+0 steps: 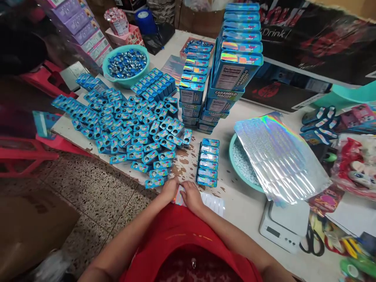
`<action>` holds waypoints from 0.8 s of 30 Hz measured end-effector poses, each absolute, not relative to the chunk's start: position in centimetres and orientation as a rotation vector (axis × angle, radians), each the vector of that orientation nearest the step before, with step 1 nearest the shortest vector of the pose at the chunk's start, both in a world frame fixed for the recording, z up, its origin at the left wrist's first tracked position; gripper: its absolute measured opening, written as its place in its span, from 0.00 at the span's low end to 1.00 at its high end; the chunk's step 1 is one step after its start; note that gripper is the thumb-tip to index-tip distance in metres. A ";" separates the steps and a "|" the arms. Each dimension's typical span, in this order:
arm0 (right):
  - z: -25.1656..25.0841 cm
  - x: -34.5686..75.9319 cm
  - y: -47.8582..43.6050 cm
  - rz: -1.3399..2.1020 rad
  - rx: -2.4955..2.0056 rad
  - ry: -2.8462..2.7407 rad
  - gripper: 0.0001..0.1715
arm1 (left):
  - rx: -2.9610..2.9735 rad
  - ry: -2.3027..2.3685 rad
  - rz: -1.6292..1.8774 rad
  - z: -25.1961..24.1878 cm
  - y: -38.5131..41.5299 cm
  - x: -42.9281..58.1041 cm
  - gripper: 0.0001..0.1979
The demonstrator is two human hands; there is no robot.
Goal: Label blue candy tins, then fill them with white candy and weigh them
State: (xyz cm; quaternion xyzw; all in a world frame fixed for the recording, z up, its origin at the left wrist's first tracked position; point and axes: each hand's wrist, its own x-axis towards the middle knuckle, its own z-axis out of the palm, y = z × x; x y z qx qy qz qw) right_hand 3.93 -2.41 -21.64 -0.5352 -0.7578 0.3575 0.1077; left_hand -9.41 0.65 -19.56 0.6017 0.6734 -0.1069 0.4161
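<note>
My left hand (pixel 169 189) and my right hand (pixel 191 196) are close together at the table's near edge, in front of my red shirt. Their fingers are bent and closed over a shiny pink-orange holographic sheet (pixel 178 195), mostly covered by the hands. Under my right wrist lies a pale sheet with strip-shaped marks (pixel 214 203). Just beyond my hands, a neat column of small blue boxes (pixel 208 162) with shiny strips stands on the table. Left of it spreads a large group of small blue candy boxes (pixel 138 133) with round windows; the nearest one almost meets my left hand.
Tall stacks of blue cartons (pixel 235 70) rise at the back. A turquoise bowl of blue-wrapped candies (pixel 126 64) is back left. At right, holographic sheets (pixel 282 156) cover part of a bowl of white pellets (pixel 242 164), near a white scale (pixel 282 225) and scissors (pixel 313 239).
</note>
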 end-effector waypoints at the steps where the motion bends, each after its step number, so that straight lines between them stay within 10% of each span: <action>1: -22.0 3.7 -2.2 1.053 -1.577 -2.271 0.16 | 1.480 1.702 -0.212 -19.7 0.5 -9.5 0.13; 14: -22.7 3.7 -3.9 0.848 -1.305 -2.561 0.28 | 1.220 1.895 -0.018 -20.2 -0.3 -9.3 0.16; 24: -20.2 4.1 -3.4 0.887 -1.443 -2.356 0.05 | 1.183 1.891 -0.059 -19.6 0.2 -9.1 0.17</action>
